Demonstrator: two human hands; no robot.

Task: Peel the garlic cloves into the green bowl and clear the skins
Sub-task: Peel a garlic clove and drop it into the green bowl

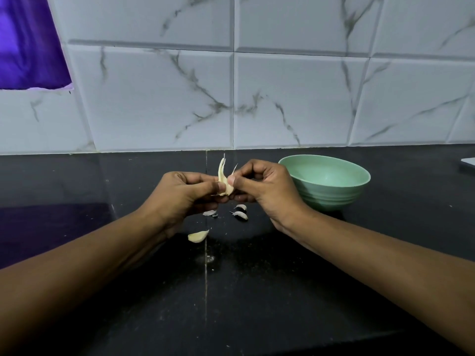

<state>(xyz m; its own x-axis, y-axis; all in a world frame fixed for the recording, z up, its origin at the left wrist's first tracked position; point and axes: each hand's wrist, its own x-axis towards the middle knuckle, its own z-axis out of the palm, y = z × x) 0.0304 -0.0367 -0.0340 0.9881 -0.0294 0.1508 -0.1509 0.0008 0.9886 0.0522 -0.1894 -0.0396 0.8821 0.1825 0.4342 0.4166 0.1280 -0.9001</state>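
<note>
Both hands meet above the black counter (257, 278) and pinch one pale garlic clove (226, 185). My left hand (182, 195) grips its lower part. My right hand (267, 188) pinches its right side, where a thin strip of skin sticks up. Loose skin also curls upward from the clove's top. The green bowl (334, 191) stands just right of my right hand and looks empty. Several unpeeled cloves lie below the hands: one (198, 236) nearer me, one (209, 213) under my left hand, two (240, 211) under my right.
A white marbled tile wall (257, 98) rises right behind the counter. A purple cloth (28, 42) hangs at the upper left. A flat pale object (467, 164) shows at the far right edge. A seam runs down the counter's middle.
</note>
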